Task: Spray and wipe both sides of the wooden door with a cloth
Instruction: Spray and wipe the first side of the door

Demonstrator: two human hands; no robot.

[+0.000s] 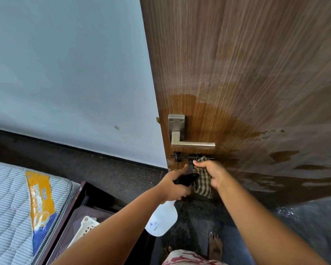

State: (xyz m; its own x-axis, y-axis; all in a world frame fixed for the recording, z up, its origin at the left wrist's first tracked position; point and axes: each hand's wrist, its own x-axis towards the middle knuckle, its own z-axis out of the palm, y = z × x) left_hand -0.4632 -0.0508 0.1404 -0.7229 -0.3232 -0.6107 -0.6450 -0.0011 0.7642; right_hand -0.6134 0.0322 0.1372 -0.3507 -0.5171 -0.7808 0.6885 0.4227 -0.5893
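Wet door (246, 92) is half wiped; right hand (208, 172) grips cloth (203, 183) at bolt (191, 158), left hand (175, 186) grips bottle (161, 219); far side likely remains.

Both bare forearms reach up from the bottom of the frame toward its lower centre. The left hand (175, 185) has its fingers curled in a grip and its thumb stretched forward. The right hand (208, 172), just right of it, is closed in a fist-like clutch, knuckles up.
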